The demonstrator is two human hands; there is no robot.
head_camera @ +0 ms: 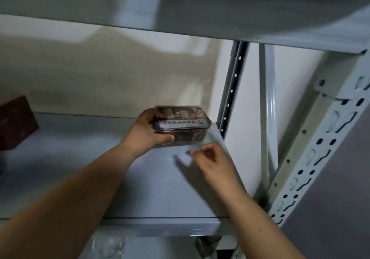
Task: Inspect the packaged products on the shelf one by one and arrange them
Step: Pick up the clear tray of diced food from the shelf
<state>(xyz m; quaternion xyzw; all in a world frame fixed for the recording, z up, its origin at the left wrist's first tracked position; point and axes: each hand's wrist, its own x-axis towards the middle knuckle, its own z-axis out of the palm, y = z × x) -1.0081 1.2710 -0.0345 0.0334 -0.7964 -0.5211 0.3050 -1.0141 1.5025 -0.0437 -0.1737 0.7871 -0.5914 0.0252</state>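
Clearly, the left hand [148, 130] grips the clear rectangular plastic box with a pale printed label and dark contents [184, 124]. The thumb curls along its near bottom edge and the fingers wrap over its left end. I judge that this hold keeps the label turned to the person for reading, at the far right corner of the grey metal shelf board [100, 178]. Whether the box rests on the board, I cannot tell. It lies directly right of the left hand, touching it. The right hand [212, 158] is blurred, with fingers loosely curled and holding nothing. The box is just beyond it, apart. Well left of the left hand stands a dark red-brown box [16, 122].
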